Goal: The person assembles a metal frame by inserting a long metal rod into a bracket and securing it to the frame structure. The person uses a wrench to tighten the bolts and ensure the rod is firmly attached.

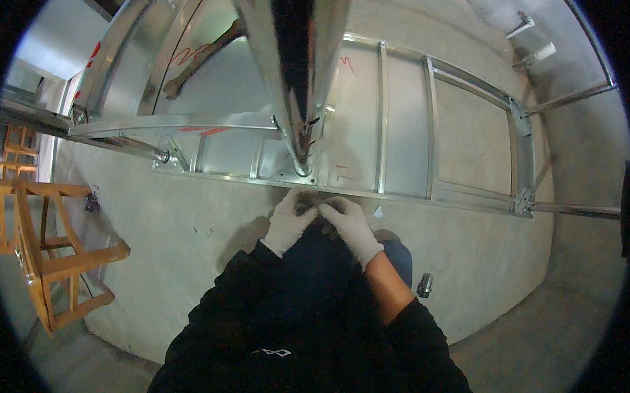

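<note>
My left hand [291,220] and my right hand [350,228] are close together in front of my body, both in white gloves with dark, soiled fingers. The fingers of each are bent and pinched near one another. Whatever is between them is too small or too hidden to make out. Just beyond them runs the near edge of a metal frame [399,196] lined with shiny sheet panels. From its near side a metal post [285,69] rises toward me, with its foot right past my left hand.
A brown, rusty-looking bar [205,58] rests on the left panel. To the left stands a wooden stool [80,263]. On the concrete floor [495,267], a small metal cylinder [425,285] sits by my right forearm, and a white scrap [378,211] lies near the frame.
</note>
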